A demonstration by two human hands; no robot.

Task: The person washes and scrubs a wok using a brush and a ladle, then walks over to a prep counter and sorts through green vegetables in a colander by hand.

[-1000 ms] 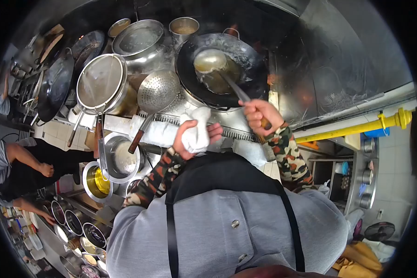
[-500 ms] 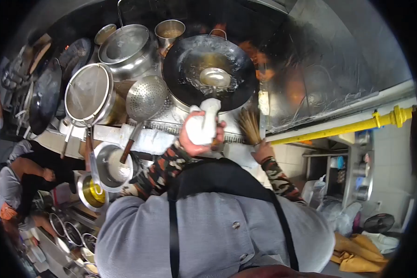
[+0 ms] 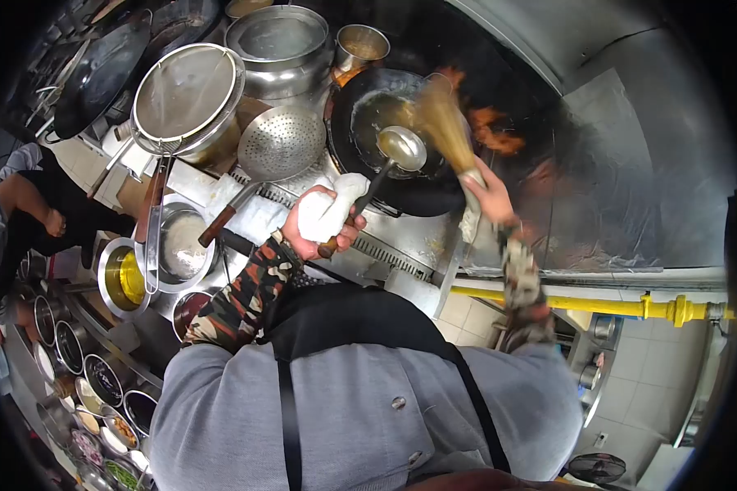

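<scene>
My left hand (image 3: 307, 237) is closed round a folded white cloth (image 3: 326, 214) and the wooden handle of a ladle (image 3: 402, 148). The ladle's bowl rests over the liquid in a black wok (image 3: 356, 164). My right hand (image 3: 490, 196) grips the pale handle end of a bamboo brush (image 3: 448, 123), whose bristles, blurred by motion, reach over the wok's right side. Orange flames show behind and right of the wok. A perforated skimmer (image 3: 281, 143) lies left of the wok.
Left are a mesh strainer (image 3: 184, 92), a steel pot (image 3: 277, 78), a small steel pot (image 3: 363, 47) and a bowl of yellow liquid (image 3: 123, 278). Another person (image 3: 37, 200) stands at far left. A yellow pipe (image 3: 581, 304) runs along the right. Several ingredient containers sit at lower left.
The ladle has passed from my right hand to my left, which also keeps the cloth. My right hand has picked up the brush from beside the wok and brought it over the wok.
</scene>
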